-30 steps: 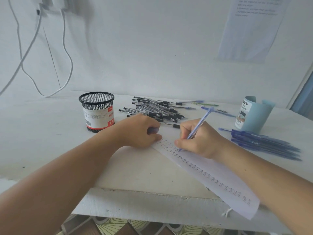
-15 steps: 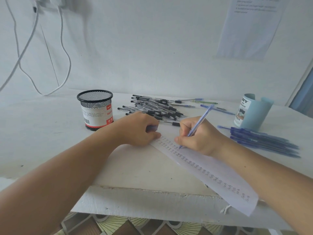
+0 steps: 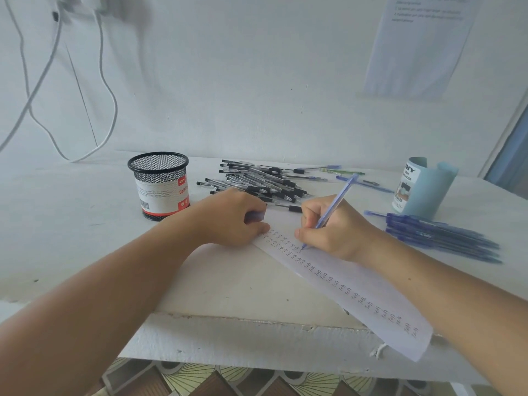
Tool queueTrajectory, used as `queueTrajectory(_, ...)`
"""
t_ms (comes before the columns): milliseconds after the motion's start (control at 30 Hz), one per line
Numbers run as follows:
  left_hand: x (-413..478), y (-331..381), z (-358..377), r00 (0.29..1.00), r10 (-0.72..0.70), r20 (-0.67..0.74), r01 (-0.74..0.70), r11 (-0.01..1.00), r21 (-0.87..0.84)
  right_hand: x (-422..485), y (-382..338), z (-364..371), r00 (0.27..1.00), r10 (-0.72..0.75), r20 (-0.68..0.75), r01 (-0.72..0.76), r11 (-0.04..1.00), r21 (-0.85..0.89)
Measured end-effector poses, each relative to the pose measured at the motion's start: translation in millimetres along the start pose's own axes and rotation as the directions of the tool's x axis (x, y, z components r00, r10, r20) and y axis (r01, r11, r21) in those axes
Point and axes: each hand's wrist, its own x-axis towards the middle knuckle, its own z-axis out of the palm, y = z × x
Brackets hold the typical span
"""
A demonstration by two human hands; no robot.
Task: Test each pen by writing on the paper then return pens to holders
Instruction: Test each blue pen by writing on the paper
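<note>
Right hand (image 3: 334, 230) is pinched tight round a blue pen (image 3: 335, 205), tip down on the paper strip (image 3: 357, 290) right where the scribbles run out, so I reckon I'm mid-test. Left hand (image 3: 231, 218) sits curled on the strip's far end, probably to stop it sliding, and grips what looks like the blue cap (image 3: 255, 216). Blue pens (image 3: 443, 232) lie in a row by the light-blue holder (image 3: 425, 190). Black pens (image 3: 257, 181) are piled beside the mesh holder (image 3: 158, 167), presumably sorted by colour on the desk (image 3: 85, 224).
</note>
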Motion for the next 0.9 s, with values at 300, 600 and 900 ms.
queueTrajectory(300,-3,17,-9,0.994,0.083,-0.065,-0.097,0.962,-0.256,5,-5,-7,0.989,0.046,-0.143,0.038,0.842,0.538)
queueTrajectory(600,1,21,-6,0.985,0.070,-0.157,-0.109,0.961,-0.253,7,-4,-4,0.984,0.040,-0.176,0.067,0.826,0.560)
queueTrajectory(900,0,28,-7,0.953,0.209,-0.221,-0.255,0.946,-0.202,7,-1,-1,0.980,0.017,-0.196,0.080,0.876,0.475)
